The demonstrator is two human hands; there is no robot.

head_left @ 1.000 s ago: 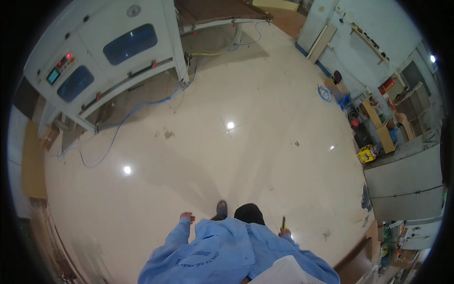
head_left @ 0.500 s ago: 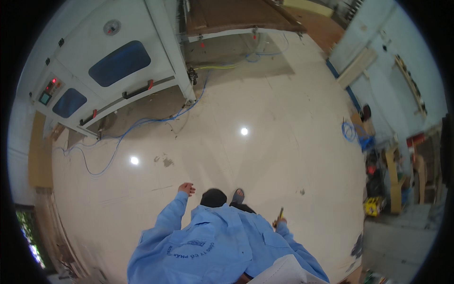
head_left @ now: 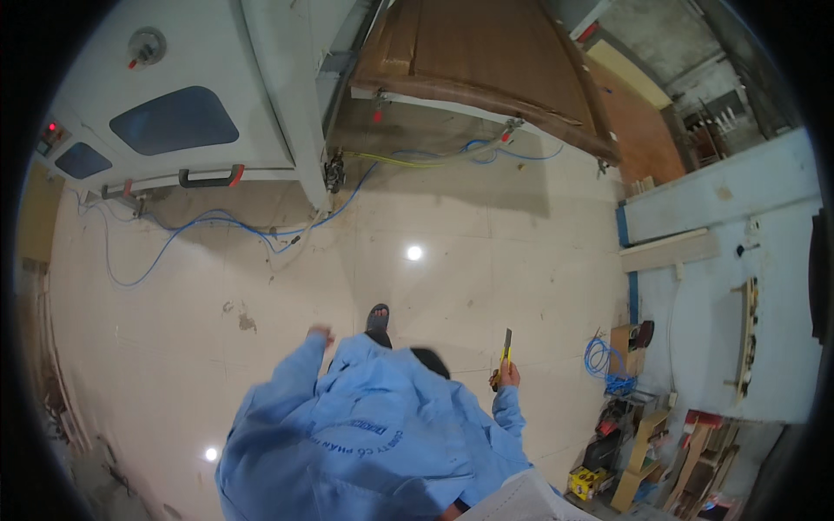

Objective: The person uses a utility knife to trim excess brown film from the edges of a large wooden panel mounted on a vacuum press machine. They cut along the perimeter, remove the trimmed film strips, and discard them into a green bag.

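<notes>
I am walking over a pale tiled floor [head_left: 486, 295]. In my right hand [head_left: 510, 374], out to my right, is a yellow utility knife [head_left: 507, 349]. Its grey blade points away from me, and my fingers are closed round the handle. A small dark and yellow piece [head_left: 495, 379] shows beside that hand; I cannot make out what it is. My left hand [head_left: 321, 333] hangs in front of my blue sleeve, smeared by motion. Nothing can be seen in it, and its fingers do not show clearly.
Ahead left stands a large white machine [head_left: 269, 95] with dark windows. A brown-covered bed [head_left: 486, 69] extends from it. Blue hoses [head_left: 193, 222] trail across the floor. Along the blue-white wall [head_left: 695, 304] at right lie coiled blue hose [head_left: 599, 356] and wood pieces [head_left: 638, 460].
I have stepped forward and turned slightly to the right; the machine now lies nearer and further left. My right hand with the utility knife has swung forward. The other foot now leads.
</notes>
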